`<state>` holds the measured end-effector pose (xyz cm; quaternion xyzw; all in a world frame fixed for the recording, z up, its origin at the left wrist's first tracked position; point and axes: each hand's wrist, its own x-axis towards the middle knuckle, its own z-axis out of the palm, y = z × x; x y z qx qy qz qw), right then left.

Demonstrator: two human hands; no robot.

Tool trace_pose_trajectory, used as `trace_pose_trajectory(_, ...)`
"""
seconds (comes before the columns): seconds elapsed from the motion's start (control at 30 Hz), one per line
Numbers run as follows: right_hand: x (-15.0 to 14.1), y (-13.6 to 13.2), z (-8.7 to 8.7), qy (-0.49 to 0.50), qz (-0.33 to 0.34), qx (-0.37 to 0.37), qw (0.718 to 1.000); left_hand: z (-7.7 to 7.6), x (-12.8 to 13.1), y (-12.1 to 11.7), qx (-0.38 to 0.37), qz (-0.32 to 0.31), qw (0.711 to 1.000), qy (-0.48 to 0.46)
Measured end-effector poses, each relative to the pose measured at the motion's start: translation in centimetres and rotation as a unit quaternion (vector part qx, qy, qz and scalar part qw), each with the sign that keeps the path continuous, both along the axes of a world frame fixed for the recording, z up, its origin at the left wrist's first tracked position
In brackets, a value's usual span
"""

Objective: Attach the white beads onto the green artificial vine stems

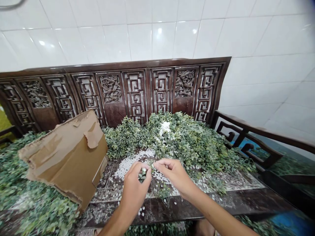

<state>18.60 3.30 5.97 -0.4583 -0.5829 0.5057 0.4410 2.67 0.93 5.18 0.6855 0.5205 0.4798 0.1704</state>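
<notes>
Backdrop: carved dark-wood settee back (110, 95) behind the table (162, 209)
Table: heaped leafy sprigs (187, 141), torn cardboard sheet (66, 157)
Left hand (135, 186): clamped on small sprig (142, 175)
Right hand (172, 173): fingertips together — just beside left, over white beads (133, 162)

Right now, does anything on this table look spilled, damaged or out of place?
Yes. Small white pellets are scattered loosely over the dark tabletop, right up to its front edge. The brown cardboard sheet at the left is torn, with a ripped flap hanging near its top.
</notes>
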Motion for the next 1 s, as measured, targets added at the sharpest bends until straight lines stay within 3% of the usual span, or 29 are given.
trace_pose_trajectory(0.4, 0.70, 0.05, 0.19, -0.013, 0.037, 0.001, 0.999, -0.12, 0.35, -0.04, 0.041, -0.028, 0.998, 0.035)
trace_pose_trajectory(1.0, 0.64, -0.29, -0.08, -0.063, 0.048, 0.075, 0.994, -0.52, 0.05, -0.28, 0.016, -0.043, 0.998, 0.037)
